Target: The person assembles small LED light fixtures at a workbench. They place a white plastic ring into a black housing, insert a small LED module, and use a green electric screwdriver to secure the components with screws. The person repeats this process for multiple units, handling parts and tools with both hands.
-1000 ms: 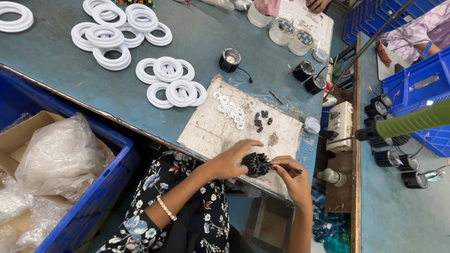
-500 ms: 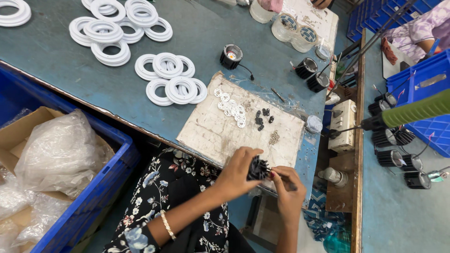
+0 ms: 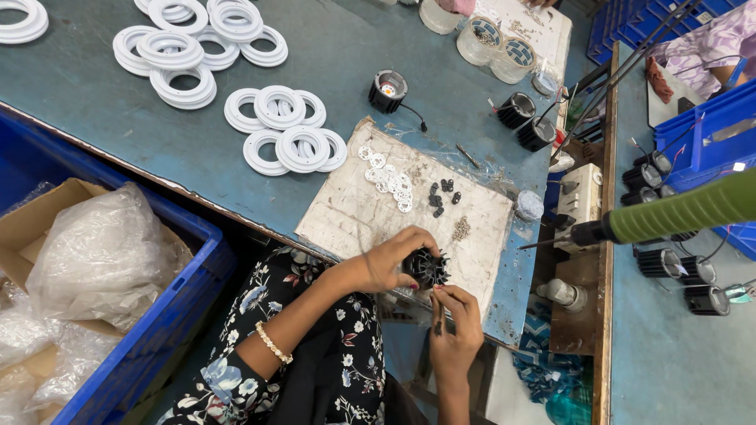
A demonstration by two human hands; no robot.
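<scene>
Shifted since a second ago: right hand [image 3: 455, 327] drawn back below the black finned heat sink [image 3: 426, 267], fingertips pinched together by its lower rim (whether on a small part, cannot tell); left hand [image 3: 391, 257] keeps its curled grip on the sink's left side, so fitting work looks ongoing. Sink rests at the near edge of the worn work board [image 3: 358, 208], table edge [image 3: 512, 303] just right of the right hand; open board lies beyond the left hand, up to small white washers [image 3: 390, 177] and black clips [image 3: 441, 193].

Black finned heat sink [image 3: 428, 267] — held at mat's near edge.
</scene>
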